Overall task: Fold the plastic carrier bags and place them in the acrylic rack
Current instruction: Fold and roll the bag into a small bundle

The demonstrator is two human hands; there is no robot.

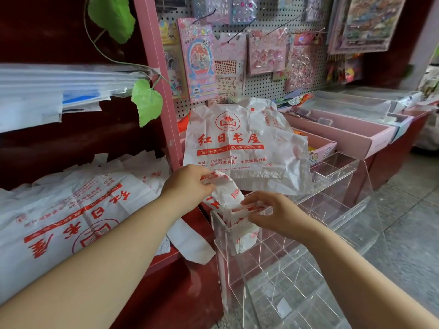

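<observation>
The left hand [187,186] and the right hand [278,214] are both clamped on one folded bag [228,195], white with red print. It stands with its long axis close to upright and leans toward the left at the top. The left hand grips the upper end, which curls over toward it. The right hand pinches the bag at the rim of the acrylic rack [351,167]. The bag's lower end points down inside the rack's near left corner compartment and shows through the clear wall. A flat bag [237,143] lies on the far side of the rack top, print up, its handles pointing away toward the pegboard [261,86]. On the shelf [166,260] to the left lies a pile of bags [71,210], their print upside down to the viewer.
</observation>
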